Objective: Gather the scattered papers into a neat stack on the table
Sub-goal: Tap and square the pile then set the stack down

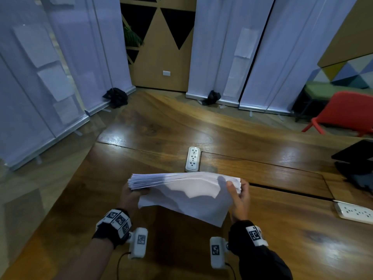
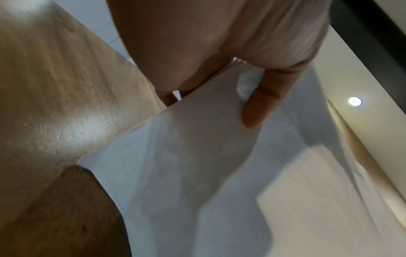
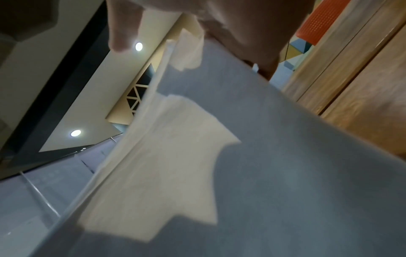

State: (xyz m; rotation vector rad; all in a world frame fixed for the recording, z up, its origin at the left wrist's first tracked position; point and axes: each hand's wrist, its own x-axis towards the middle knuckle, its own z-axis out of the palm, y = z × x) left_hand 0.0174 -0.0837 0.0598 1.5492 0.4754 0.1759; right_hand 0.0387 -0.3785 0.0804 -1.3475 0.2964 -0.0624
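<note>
A thick stack of white papers [image 1: 185, 190] is lifted off the wooden table [image 1: 282, 229], tilted with its far edge up. My left hand [image 1: 131, 196] grips its left side, fingers underneath. My right hand [image 1: 239, 196] grips its right side, thumb on top. One sheet hangs lower at the near edge. In the left wrist view the stack of white papers [image 2: 197, 173] fills the frame below my left hand [image 2: 241, 73]. In the right wrist view the papers [image 3: 274, 173] slope under my right hand [image 3: 230, 26].
A white power strip [image 1: 193, 159] lies flat just beyond the stack, another power strip [image 1: 354, 212] at the right. A dark device [image 1: 357, 164] stands at the right edge. White roll-up banners [image 1: 252, 57] and a red chair [image 1: 347, 114] stand behind the table.
</note>
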